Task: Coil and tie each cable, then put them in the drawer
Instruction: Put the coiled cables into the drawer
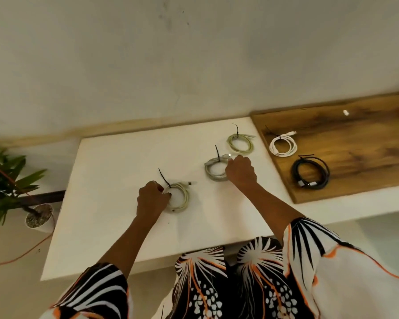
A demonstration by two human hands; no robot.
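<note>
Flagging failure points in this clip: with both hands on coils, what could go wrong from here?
Lifting two at once: the left hand pinches only the rim of the cream coil, so it may slip. The right hand could snag the grey coil by its black tie's tail. No drawer is in view, so carrying may be awkward.

A home room: white table [115, 162], wooden board [359, 143], potted plant [7, 180].

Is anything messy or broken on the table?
Nothing looks broken or spilled. All five coils are tied. One oddity: a small white piece lies alone on the brown wooden board, away from the white coiled cable and black coiled cable. It is too small to identify.
</note>
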